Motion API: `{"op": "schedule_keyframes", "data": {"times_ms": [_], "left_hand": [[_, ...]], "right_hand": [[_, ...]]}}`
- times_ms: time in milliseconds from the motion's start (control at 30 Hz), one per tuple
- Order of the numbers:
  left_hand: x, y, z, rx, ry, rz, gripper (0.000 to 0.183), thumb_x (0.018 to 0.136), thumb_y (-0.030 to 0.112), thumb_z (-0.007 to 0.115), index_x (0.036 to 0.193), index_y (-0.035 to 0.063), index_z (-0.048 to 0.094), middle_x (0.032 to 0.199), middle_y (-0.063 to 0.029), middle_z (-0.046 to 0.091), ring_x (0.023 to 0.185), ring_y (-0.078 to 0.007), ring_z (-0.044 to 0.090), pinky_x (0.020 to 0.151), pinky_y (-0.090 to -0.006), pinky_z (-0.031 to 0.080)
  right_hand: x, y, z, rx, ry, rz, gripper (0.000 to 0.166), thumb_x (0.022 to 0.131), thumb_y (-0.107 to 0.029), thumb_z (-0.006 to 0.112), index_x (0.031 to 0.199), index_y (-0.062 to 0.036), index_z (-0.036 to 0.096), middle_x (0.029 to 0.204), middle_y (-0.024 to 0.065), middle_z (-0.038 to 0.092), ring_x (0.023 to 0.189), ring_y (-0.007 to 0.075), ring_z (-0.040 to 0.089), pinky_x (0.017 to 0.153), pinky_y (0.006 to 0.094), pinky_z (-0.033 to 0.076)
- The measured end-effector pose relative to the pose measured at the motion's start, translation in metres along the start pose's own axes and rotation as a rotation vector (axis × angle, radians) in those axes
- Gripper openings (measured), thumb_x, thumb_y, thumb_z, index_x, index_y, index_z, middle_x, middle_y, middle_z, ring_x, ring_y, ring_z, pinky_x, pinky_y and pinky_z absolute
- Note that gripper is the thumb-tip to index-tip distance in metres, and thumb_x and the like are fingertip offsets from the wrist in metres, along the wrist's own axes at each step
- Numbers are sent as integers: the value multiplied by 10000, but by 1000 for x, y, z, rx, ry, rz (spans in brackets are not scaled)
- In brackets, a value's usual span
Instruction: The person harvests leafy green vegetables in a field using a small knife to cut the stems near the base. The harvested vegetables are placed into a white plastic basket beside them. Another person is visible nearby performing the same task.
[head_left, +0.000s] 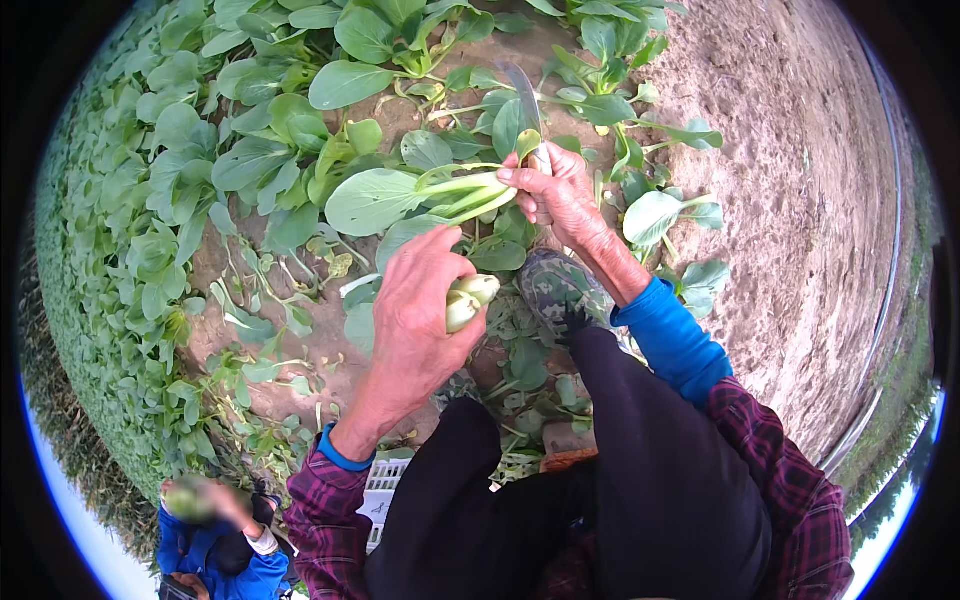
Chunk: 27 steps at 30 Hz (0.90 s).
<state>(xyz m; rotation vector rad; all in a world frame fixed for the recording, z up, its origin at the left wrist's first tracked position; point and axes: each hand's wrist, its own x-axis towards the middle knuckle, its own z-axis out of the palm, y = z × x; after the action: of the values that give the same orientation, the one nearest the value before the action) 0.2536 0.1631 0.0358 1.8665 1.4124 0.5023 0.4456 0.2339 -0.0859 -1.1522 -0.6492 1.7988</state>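
Note:
My left hand is closed around pale green leafy-vegetable heads, their cut bases showing between thumb and fingers. Above it, my right hand grips the handle of a knife whose curved blade points up and away from me. Its thumb and fingers also pinch the pale stalks of a leafy green, with the broad leaves spread to the left towards my left hand. A small yellowish leaf lies against the knife near the handle.
Growing leafy greens fill the left side. Loose leaves lie on the soil. Bare soil stretches to the right. My camouflage shoe is below my right hand. A white plastic crate stands beside my leg; a person in blue is at lower left.

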Motion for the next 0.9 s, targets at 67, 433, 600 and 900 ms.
{"op": "schedule_keyframes", "data": {"times_ms": [67, 433, 600, 900], "left_hand": [[5, -6, -20, -211, 32, -183, 303, 736, 30, 753, 977, 6, 571, 1180, -197, 631, 1058, -262, 623, 932, -376, 477], [67, -74, 1, -742, -273, -380, 323, 752, 64, 783, 1023, 35, 609, 974, 1, 632, 907, -79, 586, 825, -248, 471], [51, -77, 10, -828, -218, -451, 326, 749, 47, 784, 1045, 38, 649, 954, 7, 649, 880, -83, 599, 802, -250, 479], [44, -76, 2, -763, -86, -471, 248, 755, 19, 772, 992, 15, 697, 909, 6, 687, 805, -66, 621, 748, -233, 502]], "right_hand": [[-1, -7, -10, -126, -29, 0, 137, 818, -45, 740, 891, -32, 625, 645, -10, 568, 459, 59, 470, 411, 222, 359], [-2, -5, 13, -114, -184, 11, 138, 817, -32, 737, 852, 2, 608, 627, 15, 584, 415, 69, 479, 392, 218, 353], [-4, 10, 25, 94, -106, 102, 120, 827, -22, 701, 804, -20, 583, 611, 31, 575, 378, 87, 456, 340, 245, 356], [-10, 4, 26, 49, -164, 234, 242, 868, -178, 750, 926, -27, 571, 646, 94, 650, 387, 67, 477, 327, 219, 331]]}}
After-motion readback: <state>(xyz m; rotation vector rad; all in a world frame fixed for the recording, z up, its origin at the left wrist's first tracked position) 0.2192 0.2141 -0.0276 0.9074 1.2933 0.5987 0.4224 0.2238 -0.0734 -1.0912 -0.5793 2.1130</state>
